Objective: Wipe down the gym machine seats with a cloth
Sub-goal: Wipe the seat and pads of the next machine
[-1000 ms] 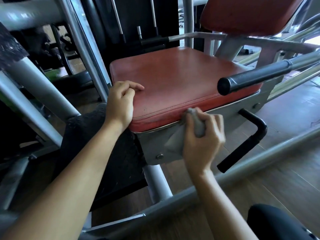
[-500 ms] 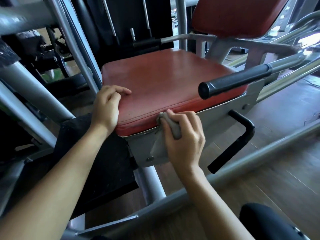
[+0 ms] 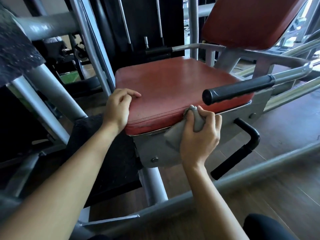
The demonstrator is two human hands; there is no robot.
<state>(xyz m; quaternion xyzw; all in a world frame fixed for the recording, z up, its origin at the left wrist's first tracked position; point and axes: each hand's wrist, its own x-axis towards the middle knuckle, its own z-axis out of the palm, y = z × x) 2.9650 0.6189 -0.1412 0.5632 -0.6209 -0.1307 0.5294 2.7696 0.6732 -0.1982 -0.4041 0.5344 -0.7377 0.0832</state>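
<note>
The red padded seat (image 3: 173, 84) of the gym machine fills the middle of the view. My left hand (image 3: 117, 110) holds its front left corner, fingers curled over the top edge. My right hand (image 3: 199, 135) grips a bunched grey cloth (image 3: 173, 142) and presses it against the seat's front edge, right of the middle. A loose flap of the cloth hangs over the grey metal seat base (image 3: 150, 149). The red backrest (image 3: 245, 23) rises behind the seat at the upper right.
A black-gripped bar (image 3: 235, 90) juts over the seat's right front corner, and a bent black handle (image 3: 242, 146) sticks out below it. Grey frame tubes (image 3: 259, 174) cross the wooden floor (image 3: 285, 135). A black foam roller (image 3: 15, 54) is at the upper left, a weight stack (image 3: 147, 23) behind.
My right hand slid the cloth left along the seat's front edge, then back to the right. My left hand has stayed on the corner.
</note>
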